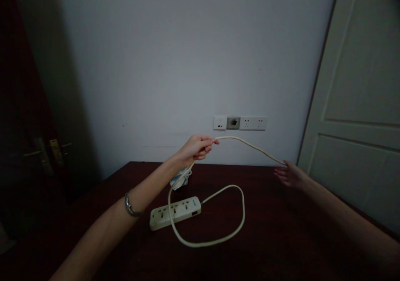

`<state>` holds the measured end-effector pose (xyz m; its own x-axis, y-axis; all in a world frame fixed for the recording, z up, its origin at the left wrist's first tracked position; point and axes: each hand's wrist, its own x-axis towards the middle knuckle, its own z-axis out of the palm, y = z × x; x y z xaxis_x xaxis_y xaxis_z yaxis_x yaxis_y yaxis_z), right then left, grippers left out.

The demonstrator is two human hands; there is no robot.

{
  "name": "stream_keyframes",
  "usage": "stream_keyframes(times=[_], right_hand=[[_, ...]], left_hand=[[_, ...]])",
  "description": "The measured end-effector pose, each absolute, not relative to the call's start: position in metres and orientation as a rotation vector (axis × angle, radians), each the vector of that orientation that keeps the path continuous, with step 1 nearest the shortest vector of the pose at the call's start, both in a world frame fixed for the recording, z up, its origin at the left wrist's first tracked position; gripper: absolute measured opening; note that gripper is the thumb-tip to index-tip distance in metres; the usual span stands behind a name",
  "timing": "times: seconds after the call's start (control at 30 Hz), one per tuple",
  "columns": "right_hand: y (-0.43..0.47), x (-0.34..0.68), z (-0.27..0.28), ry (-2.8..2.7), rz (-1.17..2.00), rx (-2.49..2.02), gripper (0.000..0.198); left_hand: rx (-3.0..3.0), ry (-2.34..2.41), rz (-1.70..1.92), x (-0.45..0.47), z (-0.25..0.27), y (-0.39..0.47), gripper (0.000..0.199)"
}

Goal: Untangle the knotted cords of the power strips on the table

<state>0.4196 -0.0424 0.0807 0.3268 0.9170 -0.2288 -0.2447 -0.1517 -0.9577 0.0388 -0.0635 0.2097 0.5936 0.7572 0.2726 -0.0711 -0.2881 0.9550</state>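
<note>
A white power strip (176, 212) lies on the dark table, and its pale power cord (244, 206) loops out from the right end. My left hand (198, 147) pinches the cord in mid-air above the table's back part. Off to the right, my right hand (290, 175) grips the same cord between thumb and fingers, other fingers loosely spread. The stretch of cord between my hands arches slightly. Below my left hand the cord hangs down, crosses over the strip and curves round in a wide loop. The cord's plug does not show.
Behind the cord, a white and light-blue object with a thin white cable (181, 179) sits on the dark red-brown table (259, 231). Wall sockets (252, 123) and a grey switch plate (233, 123) are on the wall. A pale door (359, 106) stands right; a dark door with a handle (56, 150) is left.
</note>
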Motion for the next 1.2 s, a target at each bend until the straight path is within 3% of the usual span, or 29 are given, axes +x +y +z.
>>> stream_keyframes(times=[0.23,0.43,0.5,0.57,0.7,0.93,1.07,1.2], right_hand=[[-0.058,0.38,0.065,-0.704,1.524,-1.365,0.052],[-0.079,0.352,0.088,-1.027,1.65,-1.462,0.068],[-0.088,0.339,0.114,-1.22,1.468,-1.595,0.064],[-0.098,0.322,0.151,-1.411,1.009,-1.61,0.052],[-0.118,0.283,0.23,-1.718,0.018,-1.224,0.037],[-0.113,0.234,0.287,-2.169,-0.181,-0.988,0.034],[-0.117,0.228,0.296,-2.104,-0.481,-0.88,0.028],[-0.127,0.234,0.315,-1.877,-0.795,-0.909,0.023]], left_hand=[[1.617,0.428,0.961,0.041,0.234,-0.065,0.018],[1.495,0.385,1.051,0.039,0.25,-0.063,0.018],[1.474,0.379,1.054,0.039,0.251,-0.061,0.018],[1.471,0.376,1.038,0.041,0.251,-0.061,0.018],[1.5,0.341,0.965,0.048,0.251,-0.065,0.018],[1.544,0.255,0.927,0.047,0.266,-0.076,0.019],[1.497,0.142,0.861,0.033,0.265,-0.08,0.024],[1.341,-0.044,0.795,0.024,0.231,-0.082,0.04]])
